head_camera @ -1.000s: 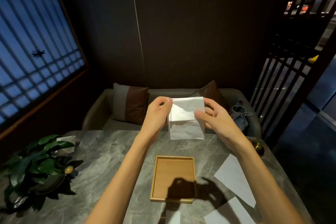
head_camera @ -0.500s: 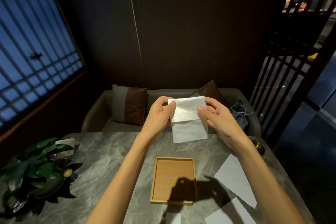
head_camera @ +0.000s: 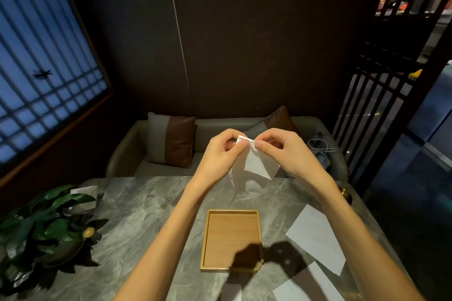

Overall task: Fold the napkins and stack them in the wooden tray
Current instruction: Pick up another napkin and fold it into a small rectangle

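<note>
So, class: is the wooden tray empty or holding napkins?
Empty. The wooden tray shows only bare wood and a hand shadow; no napkin lies inside.

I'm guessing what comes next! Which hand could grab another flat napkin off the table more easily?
Probably the right hand: the flat napkins lie right of the wooden tray, beside that forearm. The left hand would have to reach across the tray. For now both pinch the held napkin.

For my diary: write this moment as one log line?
napkin: held up, mid-fold | left hand: pinches its top | right hand: pinches its top | wooden tray: no napkin inside | loose napkins: on table
</note>
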{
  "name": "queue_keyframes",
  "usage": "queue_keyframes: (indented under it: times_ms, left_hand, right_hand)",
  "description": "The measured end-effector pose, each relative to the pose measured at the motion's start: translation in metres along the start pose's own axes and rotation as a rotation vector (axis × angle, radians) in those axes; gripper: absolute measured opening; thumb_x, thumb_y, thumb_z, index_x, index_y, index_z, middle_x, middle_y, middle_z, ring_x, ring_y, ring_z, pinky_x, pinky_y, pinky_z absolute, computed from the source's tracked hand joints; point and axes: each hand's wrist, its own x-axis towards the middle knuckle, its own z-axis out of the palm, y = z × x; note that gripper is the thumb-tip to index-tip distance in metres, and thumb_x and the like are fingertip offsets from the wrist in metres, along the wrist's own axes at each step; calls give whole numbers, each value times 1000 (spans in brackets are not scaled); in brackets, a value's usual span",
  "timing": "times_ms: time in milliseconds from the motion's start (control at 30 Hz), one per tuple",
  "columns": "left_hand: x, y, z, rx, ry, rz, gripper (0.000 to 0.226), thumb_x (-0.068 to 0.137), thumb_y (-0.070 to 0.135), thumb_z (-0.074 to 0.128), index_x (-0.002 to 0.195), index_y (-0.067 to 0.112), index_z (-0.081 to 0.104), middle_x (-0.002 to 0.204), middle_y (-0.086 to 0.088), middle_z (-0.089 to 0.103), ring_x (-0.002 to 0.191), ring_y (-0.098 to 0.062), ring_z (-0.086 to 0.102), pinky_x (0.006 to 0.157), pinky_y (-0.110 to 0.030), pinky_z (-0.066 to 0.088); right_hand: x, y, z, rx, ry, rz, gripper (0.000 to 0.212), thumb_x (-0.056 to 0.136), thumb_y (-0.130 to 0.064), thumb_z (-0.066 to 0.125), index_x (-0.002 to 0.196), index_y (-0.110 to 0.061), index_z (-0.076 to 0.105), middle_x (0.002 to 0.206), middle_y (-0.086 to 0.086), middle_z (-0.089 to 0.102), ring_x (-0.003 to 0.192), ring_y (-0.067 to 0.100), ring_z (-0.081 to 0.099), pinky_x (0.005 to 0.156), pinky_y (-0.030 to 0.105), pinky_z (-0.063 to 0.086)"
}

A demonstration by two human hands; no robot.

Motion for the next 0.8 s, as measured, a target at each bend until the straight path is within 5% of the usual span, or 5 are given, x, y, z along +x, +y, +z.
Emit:
queue_keyframes:
  times_ms: [100, 333, 533, 667, 800]
  left_hand:
    - [0, 2, 0, -6, 34, 19, 10, 101, 18, 61, 99, 21, 70, 89, 10, 71, 81, 1, 67, 72, -15, 54]
    - [1, 4, -3, -44, 76, -22, 14, 101, 21, 61, 97, 19, 74, 87, 1, 73, 75, -7, 66, 68, -18, 51]
    - [2, 6, 4, -9, 87, -69, 24, 100, 26, 56, 77, 27, 64, 75, 0, 60, 61, 3, 51, 57, -13, 46]
    - [2, 7, 3, -74, 134, -100, 14, 101, 32, 55, 92, 28, 66, 80, 7, 66, 67, 8, 57, 62, -13, 48]
    - [-2, 5, -4, -202, -96, -151, 16, 101, 29, 61, 114, 23, 67, 100, -2, 79, 90, -13, 77, 72, -29, 64]
  right_hand:
    - [1, -2, 1, -46, 4, -31, 4, 91, -47, 64, 90, -50, 64, 95, -35, 66, 95, -11, 62, 73, 11, 48]
    - [0, -3, -9, -145, 24, -41, 13, 92, -43, 63, 83, -51, 62, 90, -36, 65, 93, -15, 60, 65, 4, 45]
    - [-4, 4, -13, -122, 34, -4, 7, 100, -37, 54, 102, -38, 60, 96, -27, 59, 94, -1, 59, 71, 10, 40]
    - [-4, 6, -14, -48, 63, 40, 12, 97, -37, 60, 103, -29, 67, 98, -18, 65, 95, 6, 62, 78, 24, 53]
    - [-5, 5, -22, 87, 112, 27, 12, 95, -32, 65, 99, -24, 74, 92, -9, 72, 91, 13, 67, 76, 31, 54]
